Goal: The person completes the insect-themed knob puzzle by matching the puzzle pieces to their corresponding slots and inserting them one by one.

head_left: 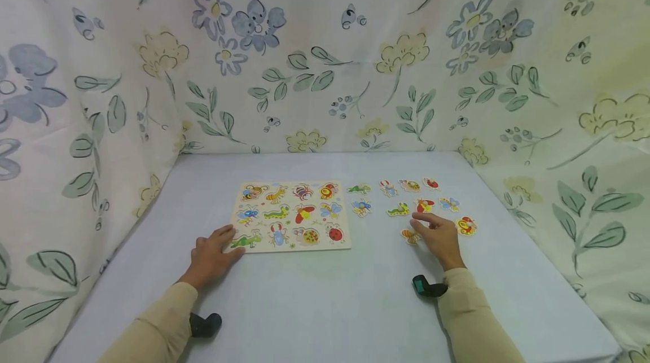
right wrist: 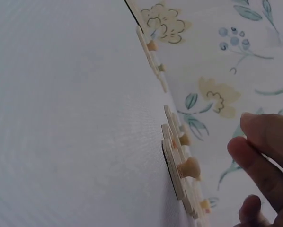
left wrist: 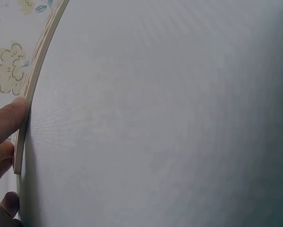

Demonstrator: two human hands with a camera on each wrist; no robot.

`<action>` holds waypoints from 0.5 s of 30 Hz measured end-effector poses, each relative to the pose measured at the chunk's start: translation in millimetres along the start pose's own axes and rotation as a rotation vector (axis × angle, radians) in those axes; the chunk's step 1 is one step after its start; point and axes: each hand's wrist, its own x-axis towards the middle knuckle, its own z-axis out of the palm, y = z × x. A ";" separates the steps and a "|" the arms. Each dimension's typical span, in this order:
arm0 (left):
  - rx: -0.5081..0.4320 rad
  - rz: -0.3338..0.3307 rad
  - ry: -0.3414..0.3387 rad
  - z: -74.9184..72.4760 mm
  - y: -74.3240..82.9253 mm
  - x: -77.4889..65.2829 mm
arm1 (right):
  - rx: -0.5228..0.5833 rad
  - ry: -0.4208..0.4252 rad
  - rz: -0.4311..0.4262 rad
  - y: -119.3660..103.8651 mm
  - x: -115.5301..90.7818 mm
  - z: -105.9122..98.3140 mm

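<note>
My left hand (head_left: 213, 256) holds the near left corner of a wooden insect puzzle board (head_left: 291, 251), the thumb against its front edge and the other fingers at its left side. In the left wrist view the thumb (left wrist: 11, 118) touches the board's edge (left wrist: 30, 90). My right hand (head_left: 440, 239) hovers over loose knobbed puzzle pieces, nearest a striped orange insect piece (head_left: 409, 236), with thumb and forefinger bent and apart. Nothing shows between those fingers in the right wrist view, where a wooden knob (right wrist: 190, 168) stands out from a piece beside the hand (right wrist: 269, 165).
Other pieces lie right of the board: a green grasshopper (head_left: 359, 188), a caterpillar (head_left: 398, 210), a red moth (head_left: 424, 205), a blue butterfly (head_left: 449, 204) and a red-and-yellow bug (head_left: 466, 226). Floral cloth (head_left: 315, 109) walls surround the white table (head_left: 325, 306).
</note>
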 end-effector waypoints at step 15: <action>0.005 0.009 0.012 0.1 -0.2 0.1 | -0.224 -0.109 -0.034 6.5 -0.5 -0.3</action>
